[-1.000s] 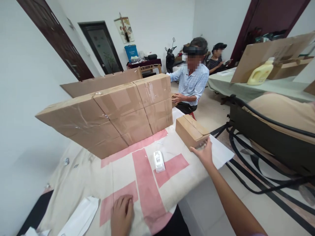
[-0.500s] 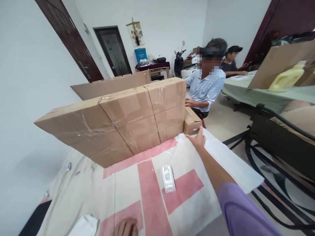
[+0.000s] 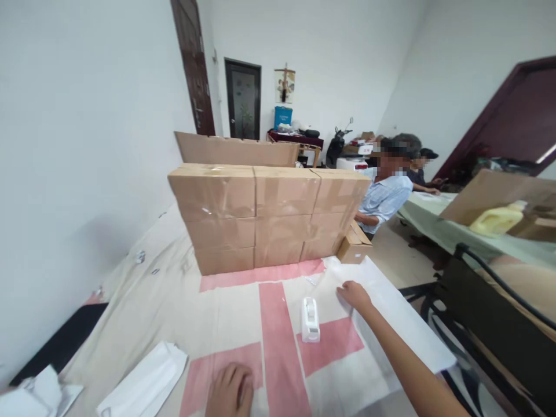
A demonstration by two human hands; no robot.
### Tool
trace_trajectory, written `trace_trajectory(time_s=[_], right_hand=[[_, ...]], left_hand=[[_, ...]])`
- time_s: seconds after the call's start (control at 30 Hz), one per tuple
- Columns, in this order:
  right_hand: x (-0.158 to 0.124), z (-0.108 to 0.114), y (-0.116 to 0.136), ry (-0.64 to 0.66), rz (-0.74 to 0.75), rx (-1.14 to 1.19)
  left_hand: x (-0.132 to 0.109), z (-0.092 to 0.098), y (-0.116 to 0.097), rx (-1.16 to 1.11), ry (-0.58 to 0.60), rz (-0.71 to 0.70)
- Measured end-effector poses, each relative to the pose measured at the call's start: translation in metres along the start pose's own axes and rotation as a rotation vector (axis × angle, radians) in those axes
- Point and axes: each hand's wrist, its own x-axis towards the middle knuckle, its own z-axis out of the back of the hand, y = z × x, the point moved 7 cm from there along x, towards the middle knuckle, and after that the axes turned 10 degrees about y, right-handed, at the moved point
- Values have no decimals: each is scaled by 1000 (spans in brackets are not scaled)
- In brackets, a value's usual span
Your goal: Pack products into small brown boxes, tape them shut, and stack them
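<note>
My left hand [image 3: 230,389] rests on the red-and-cream cloth [image 3: 230,313] at the lower middle, fingers loosely bent and a little apart, with nothing in them. My right hand [image 3: 355,294] is low over the cloth, beside a white sheet [image 3: 399,313]. Its fingers point left, partly spread, and I see nothing held in them. Between the hands and slightly ahead stands a white tape dispenser [image 3: 310,319]. Beyond it, a large block of taped cardboard boxes [image 3: 282,217] stands upright. A small cardboard box [image 3: 354,244] sits at its right end, apart from my right hand.
Folded white paper [image 3: 145,379] lies at the lower left, near a black item [image 3: 61,341]. Past the boxes sits a person in a light blue shirt [image 3: 386,194]. A dark metal-framed chair [image 3: 490,307] stands right, before a table with a yellow jug [image 3: 497,220].
My right hand has drawn back from the small box toward me. My left hand stays on the cloth. The view has turned left and levelled.
</note>
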Motion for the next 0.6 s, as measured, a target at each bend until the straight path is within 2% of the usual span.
trace_trajectory(time_s=[0.1,0.17,0.2,0.3,0.33,0.37,0.43,0.47,0.5,0.6], right_hand=[[-30,5,69,-3,120,-99],[-47,7,131,-23,246,-139],[-55,6,166,-29,326,-151],[-83,-5,283,-12,608,-161],[-94,-11,324,2,710,-159],[-107,-18,366,21,817,-160],[-130,-30,448,47,1009,-167],[-140,-37,488,53,1100,-211],[-143,-42,525,55,1122,-234],[-123,-46,623,13,1031,-286]], left_hand=[[5,14,-8,-228,167,64],[11,43,-9,-443,222,101],[17,65,-8,-518,199,90],[47,153,18,-625,-48,15],[62,185,36,-654,-189,0],[80,213,55,-662,-277,0],[125,256,93,-665,-380,14],[152,271,110,-663,-411,24],[179,283,123,-662,-430,27],[256,296,144,-670,-461,-29]])
